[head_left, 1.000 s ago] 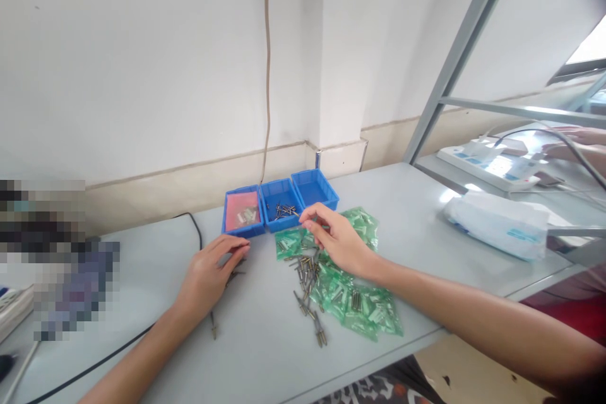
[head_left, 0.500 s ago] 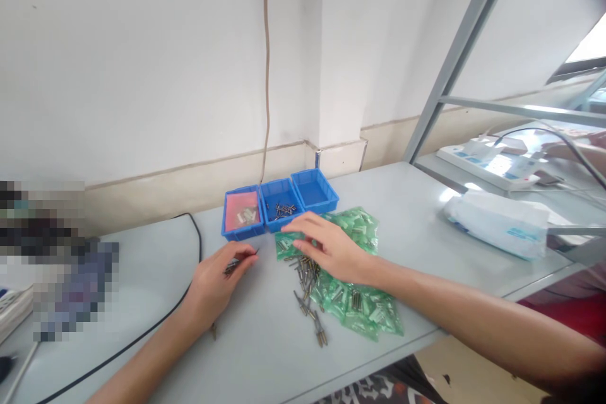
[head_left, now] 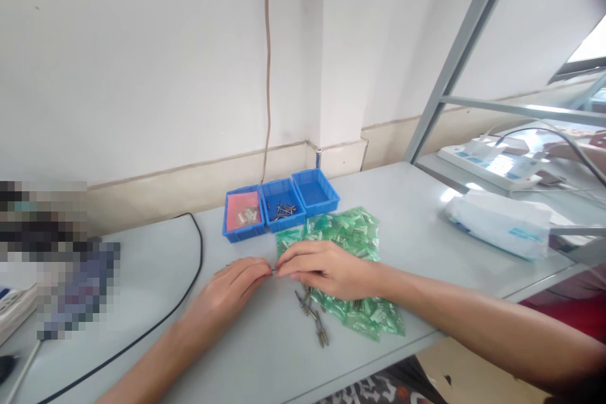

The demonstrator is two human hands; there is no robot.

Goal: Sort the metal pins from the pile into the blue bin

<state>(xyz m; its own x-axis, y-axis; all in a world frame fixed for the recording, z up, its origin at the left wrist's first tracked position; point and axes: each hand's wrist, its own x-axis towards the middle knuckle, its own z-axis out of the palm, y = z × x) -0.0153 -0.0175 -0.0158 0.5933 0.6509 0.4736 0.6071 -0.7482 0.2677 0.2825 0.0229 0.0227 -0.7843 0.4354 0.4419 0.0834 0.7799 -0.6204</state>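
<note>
My left hand (head_left: 239,281) is closed, fingertips pinched on a thin dark metal pin (head_left: 273,271), of which only a short tip shows. From the other side my right hand (head_left: 329,268) brings its closed fingertips to the same tip; whether it holds a separate piece is hidden. Under and in front of my right hand lie loose metal pins (head_left: 313,315), each with a thin shank and a thicker end. Green plastic bags (head_left: 353,230) holding similar metal pieces are spread beneath and beside that hand.
Along the back stand three blue bins: the left bin (head_left: 243,237) holds a pink sheet and a small bag, the middle bin (head_left: 286,222) loose pins, beside the right bin (head_left: 316,192). A black cable (head_left: 201,246) crosses the left side. A white soft pack (head_left: 497,224) lies right.
My right hand has moved down and left from above the bags, its fingers closing. My left hand has shifted right, so both sets of fingertips now meet at the pin.
</note>
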